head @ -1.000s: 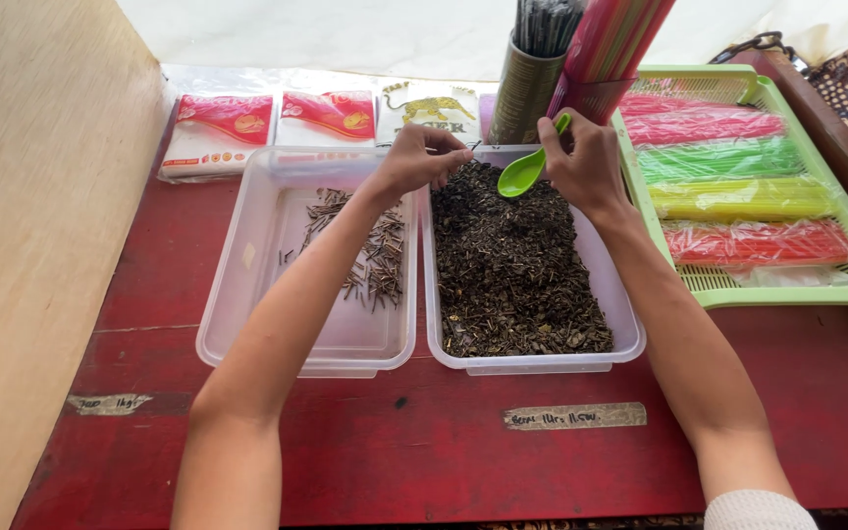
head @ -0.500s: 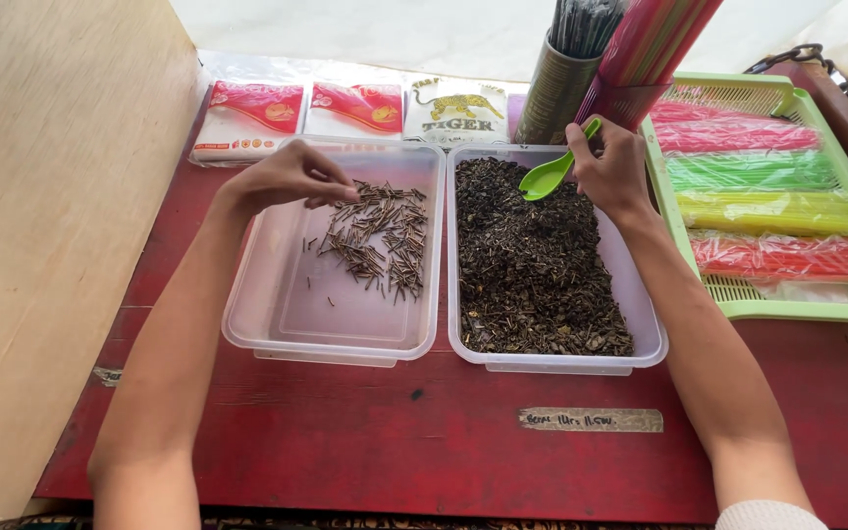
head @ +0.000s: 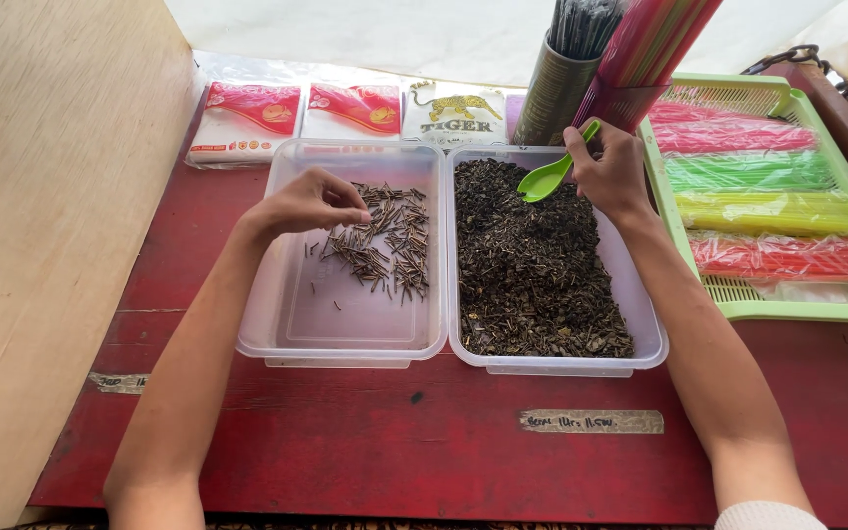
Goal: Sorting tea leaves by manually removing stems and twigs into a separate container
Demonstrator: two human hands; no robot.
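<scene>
the left hand (head: 311,201) has crossed over from the right-hand tray, where it was a second ago, and now hangs above the left clear tray (head: 287,324), fingers pinched narrow over the small pile of dark sticks (head: 385,240); whether a stick is caught between the fingertips cannot be told. the right hand (head: 612,169) has stayed at the far edge of the right clear tray (head: 640,324), fingers closed on the handle of the green scoop (head: 547,180), whose bowl hovers just over the dark loose mix (head: 532,265). the shift suggests sticks are being carried from the mix to the left tray, where the pile remains thin. both trays sit side by side on the red tabletop (head: 424,442).
</scene>
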